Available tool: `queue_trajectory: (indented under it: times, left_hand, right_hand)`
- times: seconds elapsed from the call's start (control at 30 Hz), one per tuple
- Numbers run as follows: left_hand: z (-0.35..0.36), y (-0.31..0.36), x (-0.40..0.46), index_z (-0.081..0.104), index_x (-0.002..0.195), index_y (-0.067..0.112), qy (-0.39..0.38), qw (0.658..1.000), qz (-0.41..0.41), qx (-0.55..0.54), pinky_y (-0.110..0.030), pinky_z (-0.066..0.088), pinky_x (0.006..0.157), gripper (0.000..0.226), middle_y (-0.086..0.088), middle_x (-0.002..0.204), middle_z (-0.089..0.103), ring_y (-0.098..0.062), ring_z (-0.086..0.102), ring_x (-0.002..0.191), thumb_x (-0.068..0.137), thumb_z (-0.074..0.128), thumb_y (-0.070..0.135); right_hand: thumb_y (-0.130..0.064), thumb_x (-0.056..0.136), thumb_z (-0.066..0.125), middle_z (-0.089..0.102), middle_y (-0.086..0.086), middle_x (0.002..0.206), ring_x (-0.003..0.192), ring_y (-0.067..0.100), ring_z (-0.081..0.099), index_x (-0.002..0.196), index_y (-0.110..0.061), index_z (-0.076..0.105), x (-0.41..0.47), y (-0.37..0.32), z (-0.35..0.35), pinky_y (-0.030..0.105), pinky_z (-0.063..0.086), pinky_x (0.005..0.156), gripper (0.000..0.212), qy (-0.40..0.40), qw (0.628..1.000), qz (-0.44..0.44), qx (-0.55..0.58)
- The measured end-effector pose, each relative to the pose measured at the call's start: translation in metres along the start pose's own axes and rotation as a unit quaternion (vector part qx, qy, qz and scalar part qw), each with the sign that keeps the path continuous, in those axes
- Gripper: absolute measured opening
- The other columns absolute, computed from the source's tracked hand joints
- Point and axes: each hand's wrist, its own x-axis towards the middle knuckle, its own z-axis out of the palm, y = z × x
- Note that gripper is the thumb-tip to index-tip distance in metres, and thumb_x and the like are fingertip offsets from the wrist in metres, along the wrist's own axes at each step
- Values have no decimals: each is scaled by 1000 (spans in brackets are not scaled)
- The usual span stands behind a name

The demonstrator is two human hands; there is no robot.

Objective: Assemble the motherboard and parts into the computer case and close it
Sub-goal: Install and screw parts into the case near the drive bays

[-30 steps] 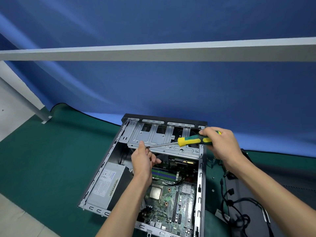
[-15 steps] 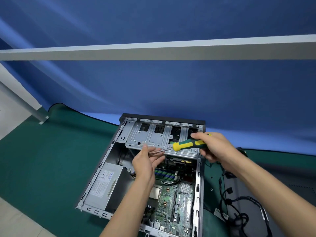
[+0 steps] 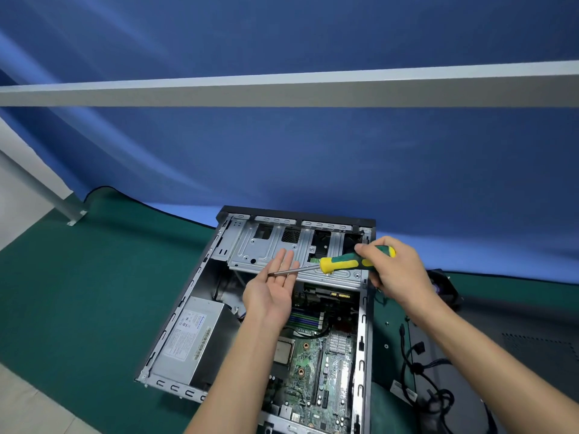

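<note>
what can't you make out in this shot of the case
Head view only:
- Screwdriver tip: lies across the open left hand; bit type too small to tell.
- Power supply label: text too small.
- Motherboard near edge: cut off by the frame and the left forearm.
- Cables on the right: ends run off frame.
</note>
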Motion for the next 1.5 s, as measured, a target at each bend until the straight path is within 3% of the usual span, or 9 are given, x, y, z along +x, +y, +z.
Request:
queue_trajectory:
  times: [0.17, 0.27, 0.47, 0.67, 0.8, 1.1, 1.23, 1.37, 1.5]
  left_hand:
    - [-1, 7, -2, 52, 111, -6, -4, 999, -18, -44, -46, 48, 86, 33, -26, 120, 59, -34, 64, 89, 103, 25, 10]
    - [-4, 7, -2, 54, 105, -6, -3, 998, -21, -59, -46, 48, 86, 38, -27, 115, 60, -37, 63, 91, 102, 22, 13]
    - [-10, 9, -2, 51, 110, -8, -22, 997, -34, -63, -49, 47, 85, 35, -28, 116, 59, -37, 63, 90, 102, 22, 10]
    - [-17, 14, -7, 54, 113, -9, -83, 993, -57, -57, -49, 46, 87, 31, -27, 111, 65, -36, 67, 91, 100, 29, 4]
    - [-17, 12, -11, 53, 118, -8, -112, 991, -60, -31, -48, 48, 82, 30, -25, 112, 66, -35, 69, 92, 98, 32, 3]
    - [-12, 14, -7, 54, 113, -11, -70, 989, -44, -123, -46, 50, 79, 37, -27, 105, 67, -35, 67, 90, 101, 23, 6]
    - [-20, 15, -9, 53, 115, -11, -73, 988, -46, -129, -48, 48, 83, 37, -27, 106, 66, -37, 64, 95, 99, 25, 6]
    - [-20, 13, -10, 55, 110, -10, -75, 988, -46, -126, -47, 49, 79, 35, -27, 103, 68, -36, 68, 87, 99, 25, 5]
    - [-19, 13, -11, 54, 112, -10, -76, 990, -36, -115, -45, 50, 79, 34, -27, 105, 67, -35, 67, 90, 98, 27, 3]
  right_hand:
    - [-30, 86, 65, 39, -8, 38, 37, 11, 30, 75, -15, 57, -3, 1, 3, 23, 25, 42, 20, 10, 999, -47, -23]
    - [-31, 85, 65, 39, -8, 39, 40, 12, 29, 74, -15, 56, -4, 1, 5, 25, 24, 47, 21, 12, 998, -54, -36]
    - [-27, 86, 65, 39, -9, 38, 34, 7, 28, 76, -10, 57, -3, 0, 5, 16, 24, 36, 21, 7, 998, -53, -33]
    - [-27, 85, 66, 45, 1, 56, 42, 13, 32, 74, -12, 59, -2, -6, -1, 22, 30, 42, 19, 6, 999, -39, -21]
    - [-26, 84, 65, 41, -3, 48, 37, 11, 28, 71, -13, 59, -1, -11, -3, 17, 23, 35, 20, -7, 998, -44, -33]
    - [-25, 83, 63, 42, -6, 44, 36, 8, 28, 71, -12, 59, -11, -9, 2, 16, 24, 36, 19, 38, 994, -97, -25]
    - [-23, 84, 63, 41, -7, 47, 39, 9, 28, 70, -11, 59, -10, -10, 0, 17, 24, 37, 19, 51, 993, -102, -20]
    - [-24, 84, 63, 41, -5, 44, 38, 9, 27, 71, -12, 59, -12, -9, 5, 18, 23, 36, 19, 37, 994, -105, -26]
    - [-26, 84, 64, 41, -4, 46, 43, 13, 30, 68, -15, 57, -13, -8, 9, 25, 25, 45, 21, 35, 993, -106, -29]
